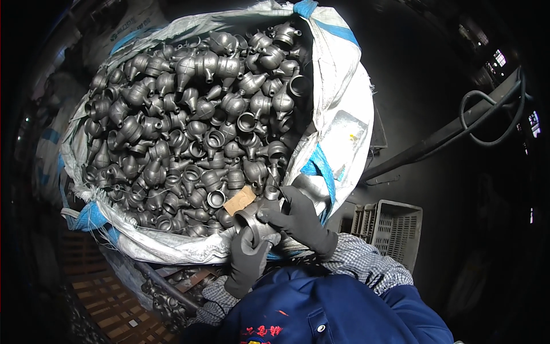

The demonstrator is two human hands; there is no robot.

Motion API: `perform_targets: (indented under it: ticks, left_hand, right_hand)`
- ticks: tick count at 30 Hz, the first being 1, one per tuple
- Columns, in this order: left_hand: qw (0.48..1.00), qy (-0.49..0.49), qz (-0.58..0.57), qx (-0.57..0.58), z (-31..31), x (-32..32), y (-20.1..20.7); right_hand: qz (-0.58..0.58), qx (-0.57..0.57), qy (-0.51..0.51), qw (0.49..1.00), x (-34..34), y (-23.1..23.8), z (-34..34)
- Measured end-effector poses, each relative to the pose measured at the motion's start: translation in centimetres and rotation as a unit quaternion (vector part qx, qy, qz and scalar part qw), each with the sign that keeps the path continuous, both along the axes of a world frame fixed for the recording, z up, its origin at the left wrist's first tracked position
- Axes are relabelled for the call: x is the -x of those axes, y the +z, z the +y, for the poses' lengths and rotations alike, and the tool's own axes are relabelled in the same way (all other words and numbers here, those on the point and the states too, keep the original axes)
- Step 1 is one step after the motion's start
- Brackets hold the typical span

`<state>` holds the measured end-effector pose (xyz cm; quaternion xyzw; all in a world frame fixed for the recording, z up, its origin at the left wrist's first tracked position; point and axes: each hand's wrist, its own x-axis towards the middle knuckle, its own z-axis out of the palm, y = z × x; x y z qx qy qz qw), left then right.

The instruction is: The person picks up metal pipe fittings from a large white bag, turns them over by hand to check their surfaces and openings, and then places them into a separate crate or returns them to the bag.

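Note:
A dark grey metal casting (pixel 250 220), round-bodied with a wide open mouth and a narrow neck, is held between my gloved hands at the near edge of a big white woven bulk bag. My left hand (pixel 247 259) grips it from below, thumb up by the open mouth. My right hand (pixel 300 220) is closed on its right side, fingertips resting on the body. A piece of brown cardboard (pixel 239 199) lies just beyond the casting; whether it touches it, I cannot tell. Several similar castings (pixel 200 117) fill the bag (pixel 197 250) in a loose heap.
Right of the bag stands a grey slotted plastic crate (pixel 396 232). A dark metal bar (pixel 427 146) with a looped cable (pixel 492 140) slants in from the right. At lower left are a brown slatted crate (pixel 109 292) and more castings (pixel 172 304) under a rail.

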<state>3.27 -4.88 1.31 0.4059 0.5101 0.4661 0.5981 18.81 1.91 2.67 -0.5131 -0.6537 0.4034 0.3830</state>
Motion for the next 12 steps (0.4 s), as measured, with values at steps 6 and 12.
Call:
perform_targets:
  ticks: [6,12]
  left_hand:
    - [0.979,-0.003,-0.188,0.074,0.4,3.2,-1.6]
    - [0.978,-0.099,-0.167,0.074,1.1,4.6,-0.9]
  right_hand:
    - [0.111,0.086,0.188,0.972,-3.9,0.1,1.3]
    - [0.096,0.210,0.121,0.966,-3.7,1.9,2.3]
